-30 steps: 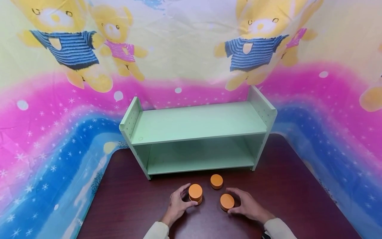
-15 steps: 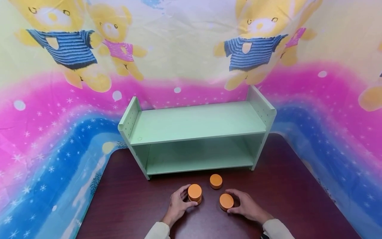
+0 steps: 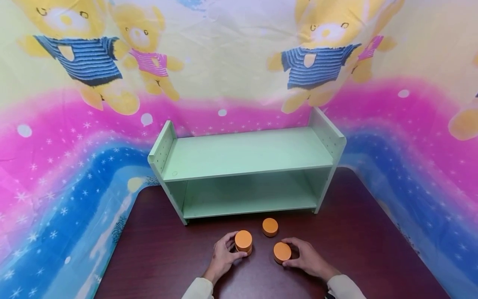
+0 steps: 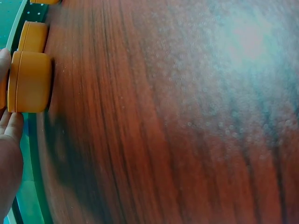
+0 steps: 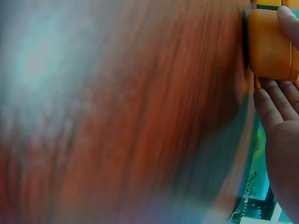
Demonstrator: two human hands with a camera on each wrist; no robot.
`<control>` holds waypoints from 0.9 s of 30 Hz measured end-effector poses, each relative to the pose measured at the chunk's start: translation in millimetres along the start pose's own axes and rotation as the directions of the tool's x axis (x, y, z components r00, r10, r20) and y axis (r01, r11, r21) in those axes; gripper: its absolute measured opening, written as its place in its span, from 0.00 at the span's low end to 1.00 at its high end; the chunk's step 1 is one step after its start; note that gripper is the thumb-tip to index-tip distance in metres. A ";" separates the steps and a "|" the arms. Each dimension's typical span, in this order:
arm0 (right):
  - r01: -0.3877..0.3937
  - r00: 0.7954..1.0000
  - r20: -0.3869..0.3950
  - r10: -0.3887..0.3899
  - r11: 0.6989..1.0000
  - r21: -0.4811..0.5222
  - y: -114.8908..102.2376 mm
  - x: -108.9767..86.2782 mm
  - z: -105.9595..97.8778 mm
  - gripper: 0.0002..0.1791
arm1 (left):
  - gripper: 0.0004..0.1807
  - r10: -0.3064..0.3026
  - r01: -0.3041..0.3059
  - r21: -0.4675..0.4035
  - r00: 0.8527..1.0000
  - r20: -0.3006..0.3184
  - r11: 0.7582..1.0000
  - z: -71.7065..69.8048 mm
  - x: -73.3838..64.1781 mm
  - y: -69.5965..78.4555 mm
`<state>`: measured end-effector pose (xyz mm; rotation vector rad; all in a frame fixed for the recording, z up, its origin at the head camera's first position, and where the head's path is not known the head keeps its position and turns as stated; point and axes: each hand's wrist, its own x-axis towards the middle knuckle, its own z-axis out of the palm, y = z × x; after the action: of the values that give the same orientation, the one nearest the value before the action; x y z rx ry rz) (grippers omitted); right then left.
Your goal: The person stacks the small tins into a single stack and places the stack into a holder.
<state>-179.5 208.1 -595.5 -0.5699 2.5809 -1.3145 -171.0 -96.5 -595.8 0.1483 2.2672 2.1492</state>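
Note:
Two orange round lidded jars stand stacked at the left. My left hand point(image 3: 223, 256) grips the upper jar point(image 3: 243, 239) between thumb and fingers. The lower jar point(image 4: 32, 81) stands on the table beneath it, with a seam showing near its top in the left wrist view. My right hand point(image 3: 309, 258) holds another orange jar point(image 3: 281, 251), its thumb on the near side and fingers on the far side. That jar point(image 5: 268, 44) is right at the table surface in the right wrist view. One more orange jar point(image 3: 270, 226) stands untouched behind and between the hands.
A pale green two-level shelf point(image 3: 248, 153) stands behind the jars on the dark reddish-brown table point(image 3: 157, 257). Its raised side panels have rows of holes. A bear-patterned cloth point(image 3: 224, 54) hangs around the back and sides.
My right hand and its jar have shifted very slightly left. The left hand keeps its grip on the upper jar, and the back jar has not moved.

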 end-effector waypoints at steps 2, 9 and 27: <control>0.005 1.000 -0.007 -0.005 1.000 -0.005 -1.0 0.3 0.9 0.37 | 0.39 -0.007 0.007 -0.010 1.000 -0.002 1.000 0.2 0.3 0.2; 0.038 0.997 -0.061 -0.041 0.998 -0.048 -5.5 2.0 3.9 0.38 | 0.39 -0.023 0.023 -0.035 1.000 -0.005 0.999 1.0 0.6 0.8; 0.097 0.983 -0.148 -0.105 0.994 -0.059 -21.3 10.3 4.8 0.37 | 0.38 -0.038 0.038 -0.033 0.999 0.004 0.999 0.6 1.9 -0.9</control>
<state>-181.9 189.0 -581.0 -0.6417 2.7478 -1.3765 -172.8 -95.8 -596.6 0.1078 2.2125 2.1648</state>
